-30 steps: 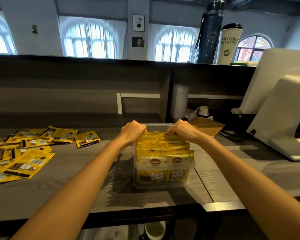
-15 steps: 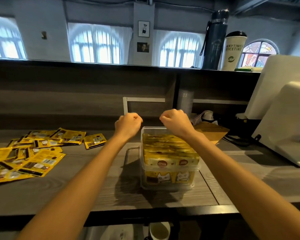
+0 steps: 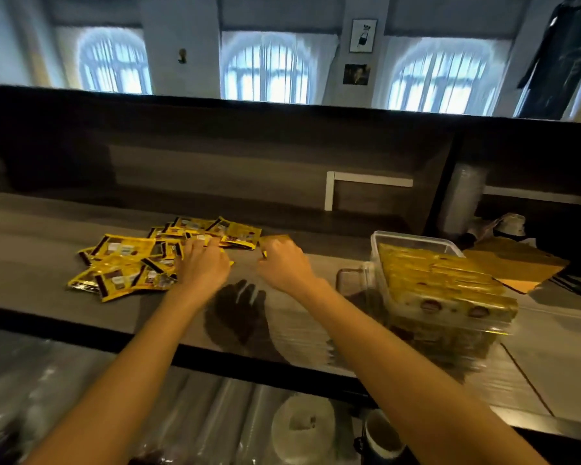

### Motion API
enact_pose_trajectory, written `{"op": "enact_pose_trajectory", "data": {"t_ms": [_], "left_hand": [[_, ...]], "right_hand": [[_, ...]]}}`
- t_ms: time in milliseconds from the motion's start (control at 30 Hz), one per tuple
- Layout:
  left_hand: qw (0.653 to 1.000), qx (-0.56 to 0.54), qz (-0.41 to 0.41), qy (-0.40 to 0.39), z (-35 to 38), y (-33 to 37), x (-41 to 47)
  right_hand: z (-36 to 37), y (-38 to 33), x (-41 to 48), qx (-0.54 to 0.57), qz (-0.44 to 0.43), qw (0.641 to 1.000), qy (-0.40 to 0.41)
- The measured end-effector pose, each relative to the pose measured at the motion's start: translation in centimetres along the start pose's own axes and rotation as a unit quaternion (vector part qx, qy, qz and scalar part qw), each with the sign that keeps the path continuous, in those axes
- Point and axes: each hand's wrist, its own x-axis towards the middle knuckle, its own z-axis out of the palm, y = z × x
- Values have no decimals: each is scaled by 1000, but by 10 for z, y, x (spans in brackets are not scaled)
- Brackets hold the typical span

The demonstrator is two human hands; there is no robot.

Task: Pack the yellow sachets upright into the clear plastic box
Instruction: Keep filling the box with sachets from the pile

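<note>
The left hand rested, fingers spread, on the sachet pile toward the counter's left end. The right hand curled over an outlying sachet just beyond it; grip indeterminable.

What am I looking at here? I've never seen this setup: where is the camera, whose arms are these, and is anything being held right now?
There is no machine here. These are a person's bare arms, filmed by one wide-angle camera worn on their head, looking forward and down. On the wooden counter, a pile of loose yellow sachets lies flat on the left. On the right stands the clear plastic box, already packed with upright sachets. The left hand rests on the pile. The right hand curls its fingers at a single sachet on the pile's right edge, but blur hides whether it grips it. A brown paper piece lies beyond the box.
</note>
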Motion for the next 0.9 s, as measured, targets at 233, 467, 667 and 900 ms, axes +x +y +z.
{"op": "enact_pose_trajectory", "data": {"t_ms": [233, 467, 667, 900], "left_hand": [[990, 59, -72, -103, 20, -62, 1], [985, 52, 38, -158, 15, -56, 5], [979, -78, 63, -175, 21, -42, 4], [977, 74, 133, -150, 15, -18, 0]], "right_hand": [[53, -21, 13, -24, -79, 989, -126], [59, -12, 23, -7, -104, 982, -157], [46, 9, 19, -95, -68, 981, -156], [25, 42, 10, -145, -22, 975, -168]]}}
